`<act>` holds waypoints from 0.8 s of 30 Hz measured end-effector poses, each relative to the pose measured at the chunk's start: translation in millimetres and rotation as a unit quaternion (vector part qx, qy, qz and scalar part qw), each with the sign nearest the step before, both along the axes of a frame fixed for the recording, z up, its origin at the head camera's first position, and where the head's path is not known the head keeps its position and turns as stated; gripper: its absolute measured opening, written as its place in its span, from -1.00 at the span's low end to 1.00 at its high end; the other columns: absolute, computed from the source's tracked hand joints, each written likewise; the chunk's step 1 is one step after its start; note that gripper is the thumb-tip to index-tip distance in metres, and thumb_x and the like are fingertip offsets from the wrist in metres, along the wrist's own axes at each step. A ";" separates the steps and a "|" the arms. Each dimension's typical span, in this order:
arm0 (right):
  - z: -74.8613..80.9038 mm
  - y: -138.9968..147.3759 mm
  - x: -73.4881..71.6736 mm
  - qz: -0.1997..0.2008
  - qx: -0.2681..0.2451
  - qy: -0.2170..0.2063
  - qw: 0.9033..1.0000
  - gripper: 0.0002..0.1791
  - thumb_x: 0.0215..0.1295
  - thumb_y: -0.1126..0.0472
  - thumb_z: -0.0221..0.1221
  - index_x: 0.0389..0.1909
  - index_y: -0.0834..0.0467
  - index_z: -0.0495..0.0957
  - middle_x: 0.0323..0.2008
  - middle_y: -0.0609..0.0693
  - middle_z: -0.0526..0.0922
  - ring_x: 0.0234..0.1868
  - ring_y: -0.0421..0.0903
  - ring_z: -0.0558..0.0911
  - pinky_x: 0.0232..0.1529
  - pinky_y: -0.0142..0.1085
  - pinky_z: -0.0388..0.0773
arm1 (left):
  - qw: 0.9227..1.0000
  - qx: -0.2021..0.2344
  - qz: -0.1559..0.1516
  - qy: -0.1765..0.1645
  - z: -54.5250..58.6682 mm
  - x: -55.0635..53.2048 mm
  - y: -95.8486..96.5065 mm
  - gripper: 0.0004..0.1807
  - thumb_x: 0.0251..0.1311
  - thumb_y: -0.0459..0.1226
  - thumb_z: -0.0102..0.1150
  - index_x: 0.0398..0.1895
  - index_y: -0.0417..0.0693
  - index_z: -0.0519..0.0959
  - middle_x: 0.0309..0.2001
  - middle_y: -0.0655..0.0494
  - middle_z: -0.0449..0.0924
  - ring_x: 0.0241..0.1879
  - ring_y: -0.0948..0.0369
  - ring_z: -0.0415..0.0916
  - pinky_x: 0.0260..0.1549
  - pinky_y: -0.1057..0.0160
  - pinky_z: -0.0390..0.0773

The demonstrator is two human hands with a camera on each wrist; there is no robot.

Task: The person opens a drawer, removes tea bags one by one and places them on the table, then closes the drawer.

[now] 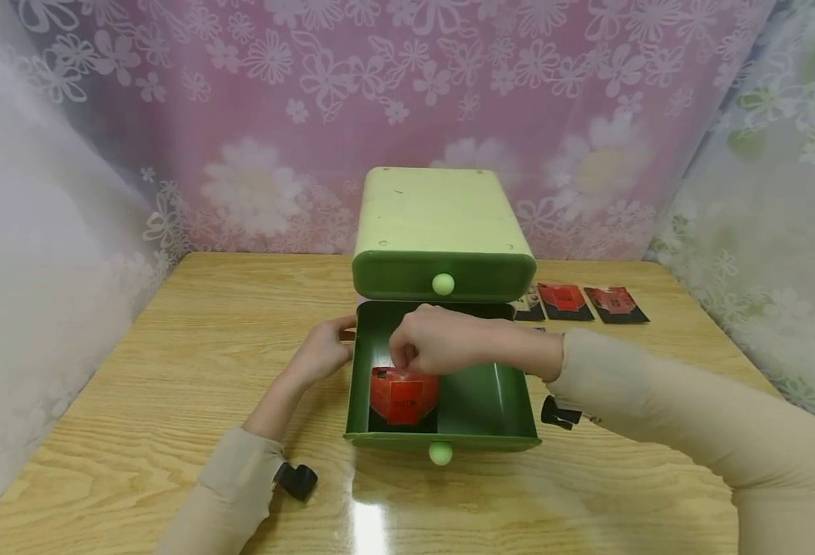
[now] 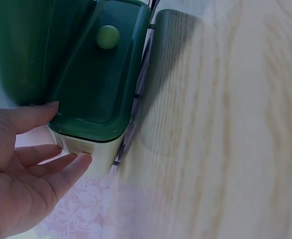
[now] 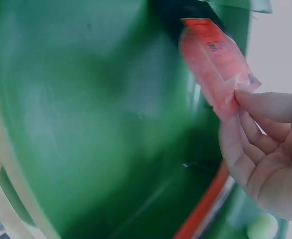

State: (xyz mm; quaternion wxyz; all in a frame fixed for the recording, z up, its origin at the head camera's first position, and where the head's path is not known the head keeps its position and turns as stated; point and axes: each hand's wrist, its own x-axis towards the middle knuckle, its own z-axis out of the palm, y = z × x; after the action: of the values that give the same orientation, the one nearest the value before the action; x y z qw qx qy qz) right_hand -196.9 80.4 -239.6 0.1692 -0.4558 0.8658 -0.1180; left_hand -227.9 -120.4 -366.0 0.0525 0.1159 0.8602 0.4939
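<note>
A green drawer [image 1: 479,401] is pulled out of a small cream and green cabinet [image 1: 442,208]. My right hand [image 1: 435,339] reaches over it and pinches the top edge of a red and black packet [image 1: 403,401] between thumb and fingers. The packet's face with its printed label also shows in the right wrist view. At the cabinet's left side rests my left hand [image 1: 324,354]. In the left wrist view, its thumb lies at the edge of a closed drawer front [image 2: 91,84], and its loosely bent fingers touch the cream side.
Several red and black packets [image 1: 565,301] lie on the table [image 1: 240,301], right of the cabinet and partly behind my right arm. The closed upper drawer has a pale round knob [image 1: 443,284]. A floral curtain [image 1: 414,92] hangs behind the table.
</note>
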 end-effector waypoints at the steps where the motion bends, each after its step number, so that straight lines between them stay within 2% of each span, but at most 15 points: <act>1: 3.6 3.8 1.2 -0.002 -0.006 -0.001 1.000 -0.79 0.06 0.47 0.14 -0.55 0.10 0.60 -0.60 -0.17 0.52 -0.52 -0.23 0.42 -0.49 -0.43 0.41 | 1.000 0.001 -0.001 0.001 0.4 0.2 0.4 -0.34 -0.09 -0.56 -0.06 0.24 -0.26 0.36 0.11 -0.18 0.45 0.07 -0.04 0.45 -0.14 0.17 0.48; 7: 24.6 30.5 6.7 -0.020 -0.053 0.004 0.998 -0.84 0.12 0.40 0.19 -0.49 0.07 0.58 -0.54 -0.19 0.58 -0.49 -0.29 0.50 -0.42 -0.36 0.47 | 1.000 0.005 -0.008 0.005 0.9 0.8 1.4 -0.36 -0.08 -0.56 -0.05 0.23 -0.28 0.37 0.10 -0.18 0.47 0.07 -0.05 0.45 -0.12 0.14 0.50; 13: 37.4 62.3 7.9 -0.014 -0.108 0.036 0.993 -0.81 0.15 0.43 0.17 -0.34 0.09 0.64 -0.39 -0.17 0.62 -0.37 -0.29 0.57 -0.31 -0.34 0.53 | 1.000 0.006 -0.009 -0.002 -0.1 2.3 0.2 -0.36 -0.05 -0.55 -0.05 0.25 -0.28 0.34 0.14 -0.18 0.44 0.09 -0.06 0.42 -0.08 0.11 0.49; 16: 47.7 80.2 10.8 -0.019 -0.134 0.041 0.990 -0.79 0.16 0.45 0.16 -0.30 0.10 0.65 -0.35 -0.15 0.63 -0.35 -0.27 0.58 -0.32 -0.33 0.54 | 1.000 0.005 -0.009 -0.002 0.2 2.8 0.2 -0.35 -0.06 -0.55 -0.06 0.25 -0.29 0.33 0.15 -0.19 0.43 0.10 -0.05 0.42 -0.10 0.13 0.50; 21: 67.9 112.7 17.6 -0.069 -0.160 0.029 0.984 -0.79 0.16 0.47 0.17 -0.35 0.09 0.63 -0.37 -0.14 0.63 -0.35 -0.23 0.62 -0.36 -0.33 0.56 | 1.000 0.004 -0.011 -0.001 1.1 2.8 0.9 -0.36 -0.04 -0.53 -0.04 0.26 -0.29 0.33 0.15 -0.19 0.42 0.10 -0.06 0.42 -0.09 0.12 0.49; 24: 75.2 132.0 19.7 -0.121 -0.155 0.035 0.980 -0.80 0.15 0.45 0.18 -0.37 0.07 0.62 -0.39 -0.13 0.62 -0.42 -0.21 0.61 -0.43 -0.34 0.53 | 1.000 0.001 -0.010 0.001 1.8 2.7 1.4 -0.38 -0.02 -0.52 -0.03 0.25 -0.29 0.34 0.14 -0.20 0.43 0.10 -0.06 0.42 -0.07 0.11 0.49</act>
State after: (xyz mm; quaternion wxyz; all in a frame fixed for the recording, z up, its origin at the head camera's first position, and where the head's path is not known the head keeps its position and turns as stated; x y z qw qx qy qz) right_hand -177.2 212.3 -164.4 0.0506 -0.3720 0.8911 -0.2549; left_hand -225.2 -119.1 -364.2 0.0565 0.1254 0.8586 0.4938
